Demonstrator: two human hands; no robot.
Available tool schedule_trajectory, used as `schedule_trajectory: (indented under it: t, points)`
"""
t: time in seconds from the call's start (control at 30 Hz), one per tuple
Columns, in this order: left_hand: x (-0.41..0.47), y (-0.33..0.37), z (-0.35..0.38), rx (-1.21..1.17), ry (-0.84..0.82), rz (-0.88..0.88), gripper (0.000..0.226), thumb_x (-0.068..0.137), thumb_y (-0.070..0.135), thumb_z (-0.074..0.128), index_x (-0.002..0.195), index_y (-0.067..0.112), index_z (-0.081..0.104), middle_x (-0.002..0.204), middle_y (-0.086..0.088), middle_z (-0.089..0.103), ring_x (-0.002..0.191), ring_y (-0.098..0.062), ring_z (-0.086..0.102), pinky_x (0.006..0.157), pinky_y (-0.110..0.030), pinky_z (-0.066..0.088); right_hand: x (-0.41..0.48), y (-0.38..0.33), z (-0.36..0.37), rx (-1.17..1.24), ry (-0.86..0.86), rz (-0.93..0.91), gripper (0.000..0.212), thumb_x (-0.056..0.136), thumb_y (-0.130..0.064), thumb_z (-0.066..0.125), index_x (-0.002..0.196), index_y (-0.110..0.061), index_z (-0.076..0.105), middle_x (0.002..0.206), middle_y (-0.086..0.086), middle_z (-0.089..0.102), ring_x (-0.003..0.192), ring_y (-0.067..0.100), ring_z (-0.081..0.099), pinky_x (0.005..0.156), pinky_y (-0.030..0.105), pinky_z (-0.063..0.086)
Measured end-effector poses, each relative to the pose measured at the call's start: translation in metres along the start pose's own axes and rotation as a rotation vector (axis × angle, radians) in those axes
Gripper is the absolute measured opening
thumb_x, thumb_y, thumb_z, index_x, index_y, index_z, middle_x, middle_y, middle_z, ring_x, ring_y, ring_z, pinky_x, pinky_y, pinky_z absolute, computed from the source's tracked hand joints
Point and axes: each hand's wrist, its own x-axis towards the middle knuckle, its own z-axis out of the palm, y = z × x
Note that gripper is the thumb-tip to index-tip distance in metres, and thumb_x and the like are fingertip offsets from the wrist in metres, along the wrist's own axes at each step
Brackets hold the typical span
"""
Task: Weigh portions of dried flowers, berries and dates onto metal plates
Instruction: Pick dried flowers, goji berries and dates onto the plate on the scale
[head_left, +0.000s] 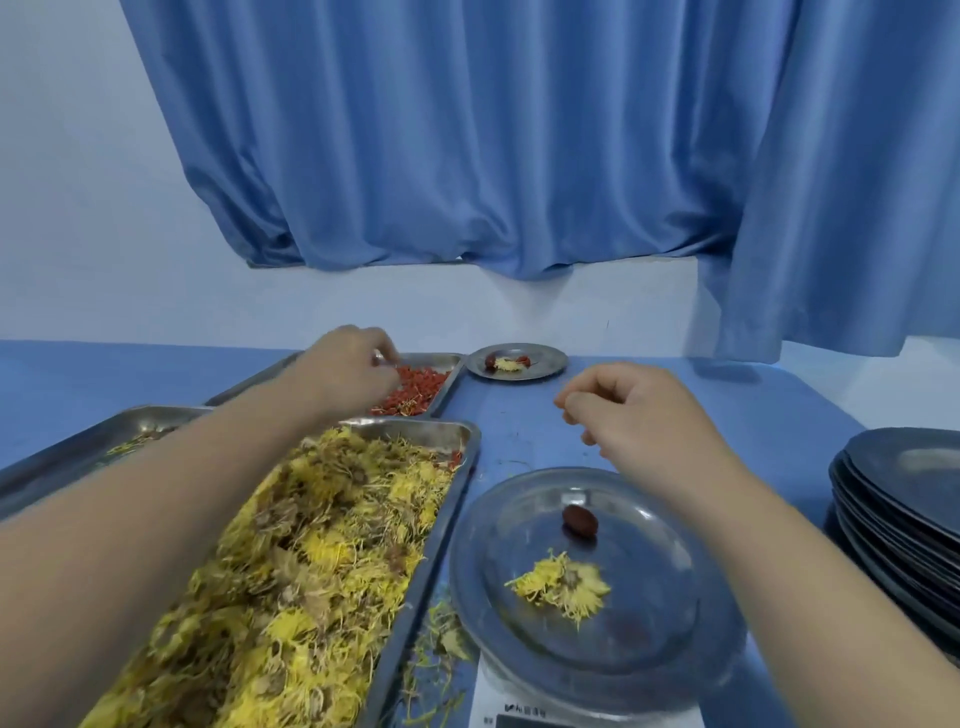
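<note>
A round metal plate (670, 639) sits on a white scale (519, 701) at the bottom right and holds one dried yellow flower (563, 584) and a dark red date (579, 519). My right hand (639, 415) hovers just beyond this plate with its fingers curled, and a small dark red bit shows under them. My left hand (353, 369) reaches into the far tray of red berries (415, 395), fingertips curled down and pinching among them. A long tray of dried yellow flowers (311, 571) lies under my left forearm.
A filled plate (550, 364) with a flower and dates stands at the back of the blue table. A stack of dark metal plates (904, 499) is at the right edge. A third tray (93, 441) lies far left. Blue curtains hang behind.
</note>
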Motion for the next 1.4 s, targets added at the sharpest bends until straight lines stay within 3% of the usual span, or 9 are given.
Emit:
schedule_trajectory:
  t: [0.2,0.33,0.47,0.7,0.77,0.87,1.2,1.3,1.4]
  points:
    - [0.063,-0.024,0.03,0.097,-0.164,-0.194,0.018,0.093,0.031,0.056,0.1,0.015,0.06,0.097,-0.005,0.057,0.087,-0.023,0.054,0.075,-0.031,0.041,0.031,0.039,-0.003,-0.109,-0.061,0.031,0.017,0.084,-0.019,0.059,0.068,-0.021,0.067,0.069,-0.011,0.068,0.066,0.01,0.064,0.068,0.025,0.05]
    - [0.084,-0.028,0.071,-0.039,-0.287,-0.261,0.024,0.095,0.029,0.051,0.102,0.009,0.063,0.093,-0.01,0.063,0.077,-0.022,0.055,0.069,-0.03,0.043,0.036,0.057,-0.003,-0.143,-0.067,-0.013,0.017,0.084,-0.022,0.059,0.068,-0.023,0.067,0.069,-0.02,0.066,0.06,0.0,0.058,0.053,0.011,0.04]
    - [0.101,-0.036,0.1,0.089,-0.301,-0.277,0.036,0.099,0.027,0.046,0.124,0.006,0.062,0.128,-0.016,0.061,0.106,-0.027,0.056,0.088,-0.033,0.043,0.038,0.066,-0.008,-0.118,-0.056,-0.035,0.017,0.083,-0.022,0.059,0.068,-0.025,0.067,0.068,-0.019,0.066,0.062,0.004,0.06,0.058,0.018,0.047]
    - [0.107,-0.065,0.114,0.23,-0.346,-0.372,0.035,0.1,0.022,0.041,0.126,0.007,0.06,0.135,-0.016,0.057,0.12,-0.03,0.053,0.105,-0.042,0.041,0.037,0.069,0.002,-0.081,-0.038,-0.047,0.02,0.085,-0.02,0.059,0.067,-0.025,0.067,0.07,-0.014,0.066,0.065,0.005,0.059,0.055,0.01,0.042]
    - [0.108,-0.069,0.118,0.271,-0.417,-0.359,0.029,0.097,0.022,0.048,0.114,0.01,0.069,0.124,-0.011,0.063,0.116,-0.027,0.055,0.108,-0.044,0.039,0.036,0.068,0.003,-0.061,-0.036,-0.047,0.02,0.085,-0.02,0.06,0.067,-0.025,0.067,0.071,-0.011,0.067,0.065,0.007,0.059,0.055,0.011,0.043]
    - [0.107,-0.067,0.118,0.253,-0.423,-0.364,0.013,0.087,0.017,0.063,0.087,0.011,0.074,0.101,-0.008,0.068,0.094,-0.024,0.061,0.099,-0.042,0.048,0.035,0.066,0.004,-0.044,-0.029,-0.057,0.019,0.085,-0.019,0.06,0.068,-0.023,0.067,0.072,-0.006,0.067,0.064,0.012,0.058,0.054,0.013,0.043]
    - [0.103,-0.054,0.117,0.088,-0.24,-0.296,0.026,0.089,-0.002,0.055,0.098,0.015,0.074,0.118,-0.009,0.063,0.102,-0.024,0.055,0.096,-0.038,0.046,0.035,0.061,0.001,-0.034,0.012,-0.077,0.018,0.084,-0.019,0.06,0.069,-0.023,0.068,0.07,-0.008,0.067,0.063,0.014,0.06,0.055,0.02,0.045]
    - [0.105,-0.051,0.109,0.021,-0.147,-0.29,0.031,0.088,-0.008,0.051,0.095,0.013,0.073,0.109,-0.008,0.061,0.084,-0.018,0.053,0.08,-0.032,0.045,0.034,0.058,-0.001,-0.022,0.014,-0.091,0.018,0.084,-0.019,0.059,0.069,-0.021,0.067,0.07,-0.007,0.066,0.063,0.015,0.06,0.053,0.02,0.044]
    - [0.108,-0.051,0.103,-0.009,-0.129,-0.276,0.028,0.086,-0.008,0.055,0.087,0.018,0.067,0.105,-0.008,0.063,0.091,-0.023,0.056,0.074,-0.032,0.046,0.034,0.056,-0.002,-0.015,0.009,-0.103,0.018,0.085,-0.019,0.058,0.069,-0.02,0.067,0.069,-0.005,0.065,0.063,0.016,0.06,0.052,0.022,0.044]
